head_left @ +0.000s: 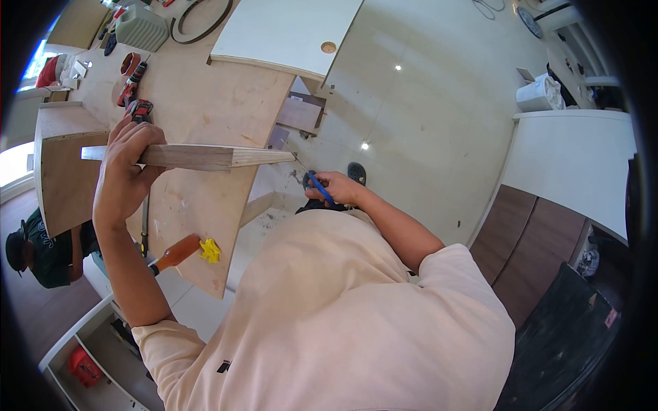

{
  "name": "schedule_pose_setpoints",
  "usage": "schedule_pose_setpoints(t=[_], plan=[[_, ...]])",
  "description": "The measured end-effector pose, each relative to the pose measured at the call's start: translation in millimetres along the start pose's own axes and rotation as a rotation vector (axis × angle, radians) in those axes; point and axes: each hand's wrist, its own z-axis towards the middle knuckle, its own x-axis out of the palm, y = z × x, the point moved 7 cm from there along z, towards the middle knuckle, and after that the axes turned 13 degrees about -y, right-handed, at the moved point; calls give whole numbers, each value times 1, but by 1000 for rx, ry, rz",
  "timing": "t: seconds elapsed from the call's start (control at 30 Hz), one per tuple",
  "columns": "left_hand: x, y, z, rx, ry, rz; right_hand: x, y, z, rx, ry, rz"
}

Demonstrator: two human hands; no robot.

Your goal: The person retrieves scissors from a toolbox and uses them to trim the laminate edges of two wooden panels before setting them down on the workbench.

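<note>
Our left hand (127, 164) at centre left, fingers closed round a plank (205, 157), our right hand (336, 186) at centre, fingers pinching a blue tool (319, 188), plywood surface (199, 89) behind.

Head-worn fisheye view, facing steeply down
It looks from close above the person's chest (343, 308) at 6 o'clock, with the workbench (199, 103) at 10 o'clock and the floor (425, 123) at 1 o'clock.

I can't read any words or numbers here. My shirt (329, 308) has a tiny black mark, too small to read. The green shirt (48, 257) on the person beside me has pale letters, too blurry to make out.
</note>
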Motion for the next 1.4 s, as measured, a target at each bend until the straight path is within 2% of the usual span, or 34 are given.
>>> schedule_pose_setpoints(t=[0.2, 0.3, 0.4, 0.6, 0.7, 0.8, 0.93, 1.03, 1.13, 1.23, 1.33, 1.4], plan=[[0, 0, -1, 5, -10, 11, -2, -7, 7, -132, -81, -164], [0, -1, -1, 1, -8, 4, -6, -11, 2, -23, -116, -120], [1, 4, -4, -28, 43, 22, -13, -16, -5, 54, -67, -41], [-7, -6, -4, -10, 2, -22, -41, -22, -12, -38, -145, -254], [-11, 7, -18, 2, -101, -152, -50, -19, -13, 2, -119, -144], [-19, 17, -27, -46, -505, -126, -57, -15, -12, -24, -150, 48], [-12, 21, -51, -50, -735, 69, -62, -3, -6, -74, -167, 79], [-5, 50, -70, -366, -751, -132, -66, 19, -14, -67, -165, 81], [-6, 60, -94, -585, -907, -135, -64, 29, -10, -67, -174, 85], [5, 61, -121, -917, -1081, -469, -56, 36, -6, -38, -178, 148], [20, 66, -138, -1140, -1117, -882, -37, 48, 2, -6, -171, 198], [19, 65, -141, -1131, -1031, -1022, -21, 59, 8, 15, -164, 221]])
